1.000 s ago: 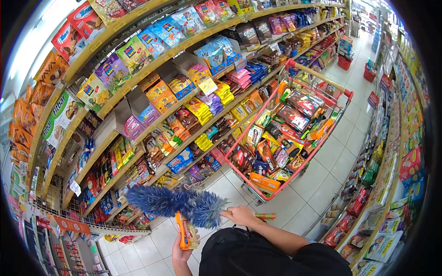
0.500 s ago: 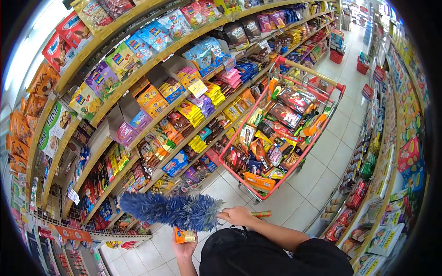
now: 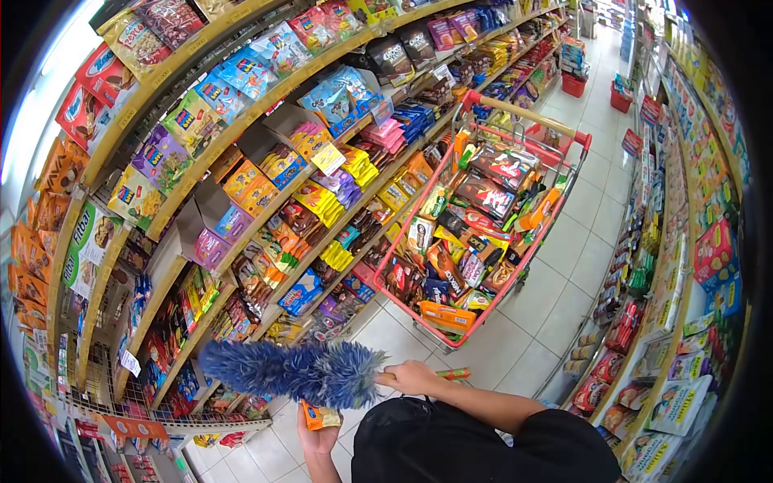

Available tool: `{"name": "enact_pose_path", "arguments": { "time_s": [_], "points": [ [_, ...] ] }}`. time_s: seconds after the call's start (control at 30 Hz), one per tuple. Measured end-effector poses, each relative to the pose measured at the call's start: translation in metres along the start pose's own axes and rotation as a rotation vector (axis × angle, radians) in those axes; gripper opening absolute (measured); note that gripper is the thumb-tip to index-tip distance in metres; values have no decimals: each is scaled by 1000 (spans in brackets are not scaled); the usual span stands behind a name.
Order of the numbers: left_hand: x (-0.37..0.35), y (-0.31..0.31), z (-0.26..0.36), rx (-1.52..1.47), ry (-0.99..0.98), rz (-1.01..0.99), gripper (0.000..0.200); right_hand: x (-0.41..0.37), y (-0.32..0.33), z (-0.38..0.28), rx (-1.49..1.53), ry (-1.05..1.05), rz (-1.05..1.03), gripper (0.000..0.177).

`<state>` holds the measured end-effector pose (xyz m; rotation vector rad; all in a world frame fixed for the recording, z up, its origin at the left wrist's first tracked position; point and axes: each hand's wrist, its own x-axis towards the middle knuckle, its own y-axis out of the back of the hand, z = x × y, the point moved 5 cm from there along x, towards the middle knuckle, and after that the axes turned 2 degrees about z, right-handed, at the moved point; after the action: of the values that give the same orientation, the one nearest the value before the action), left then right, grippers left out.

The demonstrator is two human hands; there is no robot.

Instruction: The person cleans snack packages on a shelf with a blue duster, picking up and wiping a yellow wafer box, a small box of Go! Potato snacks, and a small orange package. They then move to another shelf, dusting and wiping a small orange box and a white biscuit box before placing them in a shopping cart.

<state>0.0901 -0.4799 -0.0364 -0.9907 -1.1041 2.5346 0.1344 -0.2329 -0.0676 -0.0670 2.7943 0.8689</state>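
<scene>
Beyond duster (image 3: pixel 290 372), loaded red cart (image 3: pixel 522 113)

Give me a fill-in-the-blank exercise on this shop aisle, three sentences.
1. The right hand grips a duster whose fluffy head is ____.
2. The left hand holds a small ____ packet just under the duster.
3. The cart, full of snacks, has a ____ frame.
Missing words: blue; orange; red.
</scene>
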Motion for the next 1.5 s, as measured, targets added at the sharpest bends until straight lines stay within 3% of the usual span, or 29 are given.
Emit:
{"name": "enact_pose_path", "arguments": {
  "time_s": [0.1,0.2,0.4,0.57,0.7,0.73,0.83,0.97,1.1,1.23,1.43,1.5],
  "points": [
    [9,-10,4,-43,-89,30,45,1,-8,-3,41,103,-117,56],
    [12,-23,7,-39,-121,-3,47,2,-5,-5,8,104,-75,57],
    [9,-36,13,-13,-219,9,48,4,-19,-10,37,178,-194,53],
    [0,-27,4,-90,-105,18,49,10,-20,-14,83,115,-111,54],
    [1,-36,6,43,-220,-6,46,9,-18,-13,42,177,-160,55],
    [-2,-32,7,61,-173,24,43,10,-17,-9,59,125,-154,55],
    [9,39,9,110,-67,-127,43,14,-13,2,116,-17,-99,56],
    [-9,-1,-7,505,-101,215,48,13,-6,16,199,-114,49,58],
    [-1,-10,-2,969,-244,198,44,11,-2,26,242,-70,87,58],
    [-1,-26,0,896,-252,118,44,4,11,28,99,-128,-8,58],
    [6,-15,2,872,-226,128,46,0,3,30,296,-60,70,59],
    [6,-15,1,848,-232,95,46,-1,11,26,176,-81,29,59]
  ]
}}
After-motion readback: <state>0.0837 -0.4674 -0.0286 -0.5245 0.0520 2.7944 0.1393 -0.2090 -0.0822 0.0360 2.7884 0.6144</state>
